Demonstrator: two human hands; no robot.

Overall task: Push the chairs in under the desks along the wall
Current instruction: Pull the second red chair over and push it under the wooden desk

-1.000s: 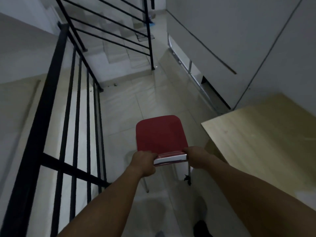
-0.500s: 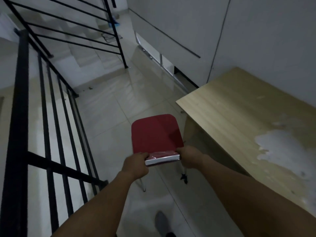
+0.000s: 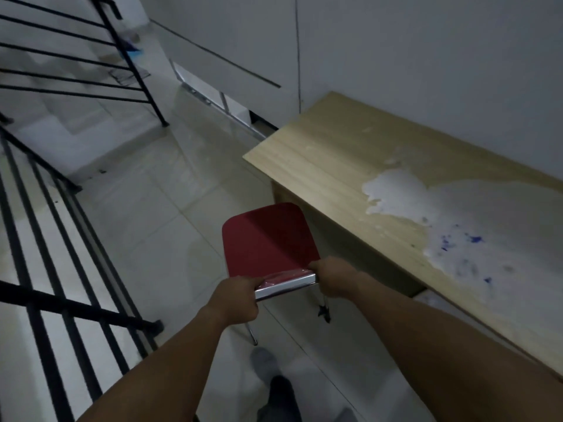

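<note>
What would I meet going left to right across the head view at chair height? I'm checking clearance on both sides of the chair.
Black railing → bare floor tiles → red chair, gripped by the left hand and right hand → wooden desk along the wall.

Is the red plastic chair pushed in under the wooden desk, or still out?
Out: the red plastic chair stands beside the wooden desk, not under it.

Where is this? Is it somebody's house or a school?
Hard to tell which. It looks like an indoor landing beside a staircase: black stair railings edge a tiled floor, and a wooden desk stands against the wall. Both hands hold a red chair.
</note>
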